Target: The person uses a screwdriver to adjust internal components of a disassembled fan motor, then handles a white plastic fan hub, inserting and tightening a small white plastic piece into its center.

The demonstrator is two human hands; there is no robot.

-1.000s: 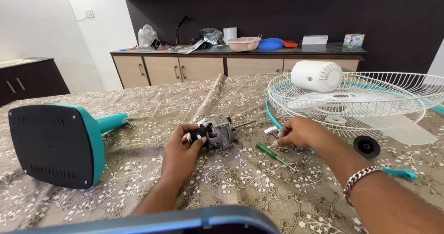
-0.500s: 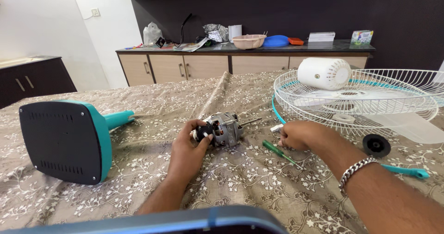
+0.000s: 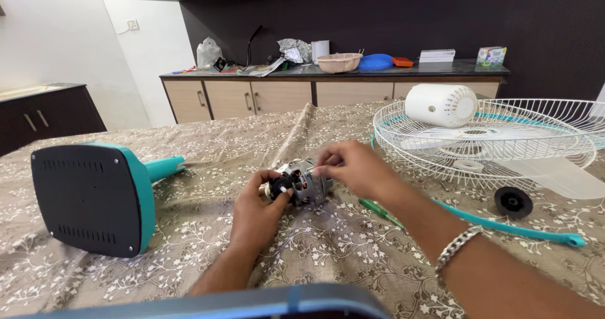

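Right hand (image 3: 353, 168) moved off the table onto the fan motor (image 3: 302, 182), fingers pinching its top; left hand (image 3: 258, 209) still grips it.

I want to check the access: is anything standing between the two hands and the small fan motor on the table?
Nothing visible does. The left hand already grips the fan motor at its near end, and the right hand touches its top with the fingertips. The green screwdriver lies beside, under the right forearm.
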